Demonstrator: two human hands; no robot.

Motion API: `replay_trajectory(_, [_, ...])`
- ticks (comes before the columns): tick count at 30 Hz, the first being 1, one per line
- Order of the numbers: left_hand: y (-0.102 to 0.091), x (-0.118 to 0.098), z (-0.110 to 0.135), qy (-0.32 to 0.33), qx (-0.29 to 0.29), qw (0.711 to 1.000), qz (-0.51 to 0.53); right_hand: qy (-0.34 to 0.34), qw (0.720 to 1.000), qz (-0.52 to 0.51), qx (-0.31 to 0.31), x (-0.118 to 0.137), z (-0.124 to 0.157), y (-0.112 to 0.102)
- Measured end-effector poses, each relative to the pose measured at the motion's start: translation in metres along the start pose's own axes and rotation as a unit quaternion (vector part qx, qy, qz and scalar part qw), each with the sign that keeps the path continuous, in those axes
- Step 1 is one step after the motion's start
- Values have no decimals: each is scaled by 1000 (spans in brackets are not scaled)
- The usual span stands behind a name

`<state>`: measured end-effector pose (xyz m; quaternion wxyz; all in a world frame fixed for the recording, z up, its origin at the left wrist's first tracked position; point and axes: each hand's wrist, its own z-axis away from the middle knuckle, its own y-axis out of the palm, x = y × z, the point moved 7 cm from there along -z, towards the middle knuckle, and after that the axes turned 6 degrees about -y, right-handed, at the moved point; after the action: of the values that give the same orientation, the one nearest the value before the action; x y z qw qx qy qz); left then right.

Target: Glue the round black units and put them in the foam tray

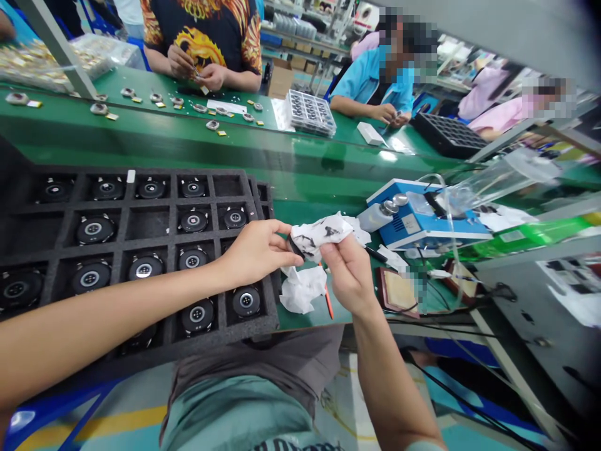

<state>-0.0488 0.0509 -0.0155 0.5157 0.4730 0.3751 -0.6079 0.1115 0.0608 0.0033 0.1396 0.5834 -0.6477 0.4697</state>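
A small dark part (pixel 295 246) is being pinched by the closed fingertips of the left hand (pixel 258 250) against a stained white cloth (pixel 323 230), which the right hand (pixel 345 275) is gripping with curled fingers, over the counter's (pixel 305 181) near edge beside the foam tray (pixel 159 170).

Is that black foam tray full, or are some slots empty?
Partly full: the foam tray holds round black parts in most compartments, but several compartments sit empty.

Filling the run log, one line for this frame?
left hand: pinches small dark part | right hand: holds stained white wipe against it | black foam tray: round parts in cells, beside left hand
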Motion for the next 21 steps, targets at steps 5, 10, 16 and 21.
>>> replay_trajectory(5, [-2,3,-3,-24,16,1000,-4,9,991,-130,-6,-12,0,6])
replay_trajectory(10, [-8,1,-3,-41,-5,998,42,116,958,-254,-72,-45,-8,-8])
replay_trajectory(16, [-20,-14,-2,16,-71,991,115,214,950,-212,-86,-83,-46,-40])
replay_trajectory(21, [-35,-24,-1,59,-155,973,159,280,948,-148,-25,-114,-42,-22])
